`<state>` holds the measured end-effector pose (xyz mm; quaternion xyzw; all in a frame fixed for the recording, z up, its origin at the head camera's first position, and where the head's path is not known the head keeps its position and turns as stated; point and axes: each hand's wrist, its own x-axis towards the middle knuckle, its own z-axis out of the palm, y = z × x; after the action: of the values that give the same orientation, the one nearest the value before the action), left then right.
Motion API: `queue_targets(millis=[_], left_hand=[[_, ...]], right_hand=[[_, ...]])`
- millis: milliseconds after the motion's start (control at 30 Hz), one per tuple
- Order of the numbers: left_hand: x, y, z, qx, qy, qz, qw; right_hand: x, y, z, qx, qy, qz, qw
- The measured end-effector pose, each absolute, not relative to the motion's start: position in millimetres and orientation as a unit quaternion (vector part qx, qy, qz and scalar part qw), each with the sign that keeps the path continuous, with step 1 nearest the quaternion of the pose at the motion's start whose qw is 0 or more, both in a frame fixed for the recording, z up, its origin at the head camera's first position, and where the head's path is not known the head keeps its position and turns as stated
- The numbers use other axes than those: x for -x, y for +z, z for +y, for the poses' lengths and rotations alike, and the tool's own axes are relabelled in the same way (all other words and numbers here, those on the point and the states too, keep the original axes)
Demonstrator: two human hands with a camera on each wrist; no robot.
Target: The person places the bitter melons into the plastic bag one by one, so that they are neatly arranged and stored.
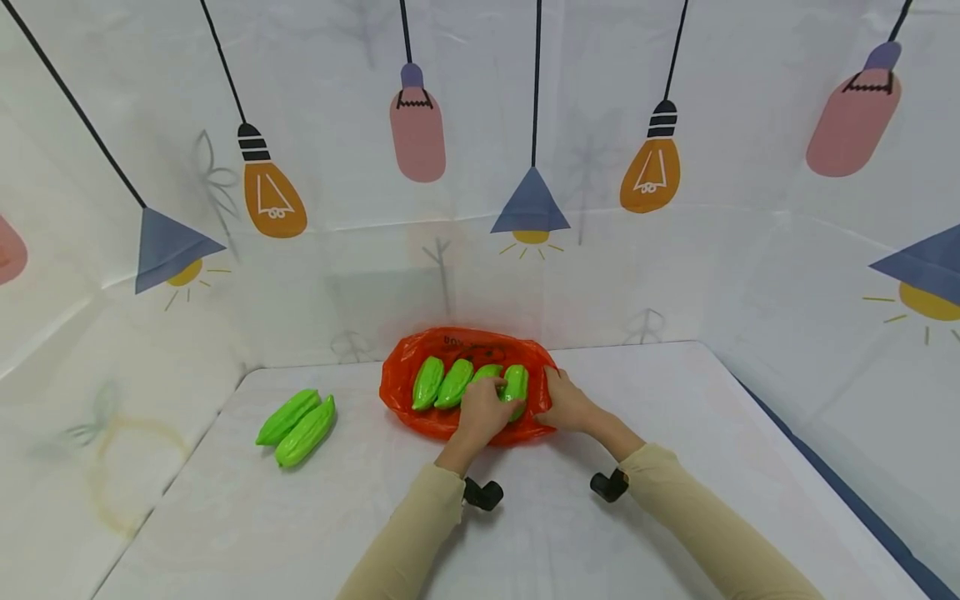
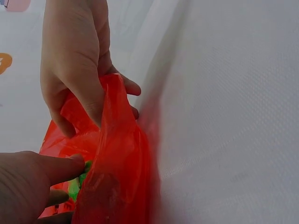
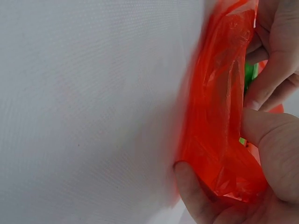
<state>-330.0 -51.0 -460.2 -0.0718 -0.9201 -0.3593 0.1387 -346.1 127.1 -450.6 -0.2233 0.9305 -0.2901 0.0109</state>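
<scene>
White is the surface (image 1: pixel 555 542) where we find a red bag (image 1: pixel 435 423) at twelve o'clock, the right hand (image 1: pixel 568 404) gripping its three o'clock edge, the left hand (image 1: pixel 482 412) at five, whether grasping we cannot tell, four green gourds (image 1: pixel 428 383) inside and two more gourds (image 1: pixel 306 431) toward nine.

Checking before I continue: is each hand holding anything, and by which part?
Right hand: red bag, pinched at its right rim. Left hand: among the green vegetables; whether it grips one is hidden.
</scene>
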Motion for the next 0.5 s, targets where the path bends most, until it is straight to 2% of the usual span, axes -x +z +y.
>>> queue_targets(millis=[500], left_hand=[[324.6, -450.7, -64.0, 0.088, -0.379, -0.911, 0.137]], right_hand=[[344.5, -449.5, 126.7, 0.209, -0.284, 0.936, 0.023]])
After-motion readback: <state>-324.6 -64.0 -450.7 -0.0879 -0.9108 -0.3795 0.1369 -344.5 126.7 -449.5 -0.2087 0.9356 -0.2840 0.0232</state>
